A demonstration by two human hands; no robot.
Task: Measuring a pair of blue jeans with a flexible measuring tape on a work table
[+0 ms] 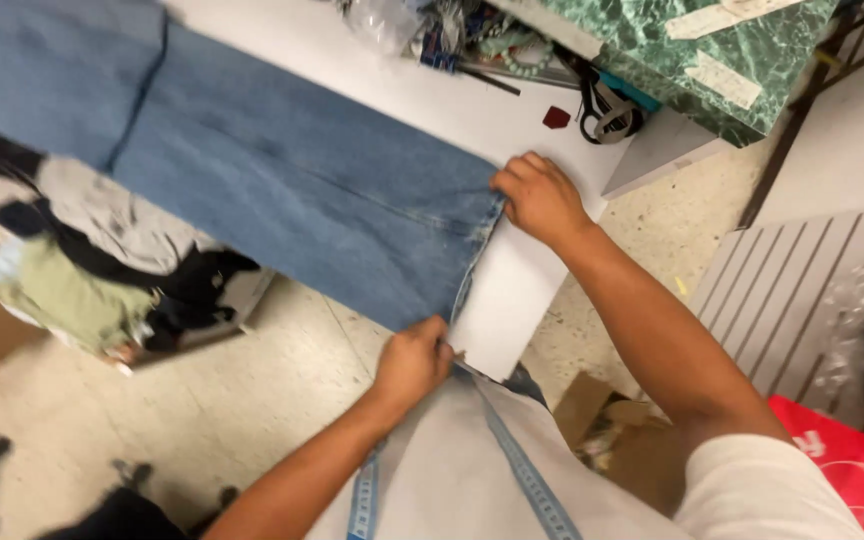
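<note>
While the jeans leg (292, 190) lies flat across the white table (512, 290) at centre frame, left hand (412, 362) pinches the hem's near corner; right hand (542, 198) seems curled on the far corner. Denim looks soft, heavy-ish; hem corners give grip.

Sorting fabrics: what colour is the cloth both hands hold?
Faded blue denim, clearest in the head view.

pale labels (724, 80) on green marbled box (652, 45)
</note>
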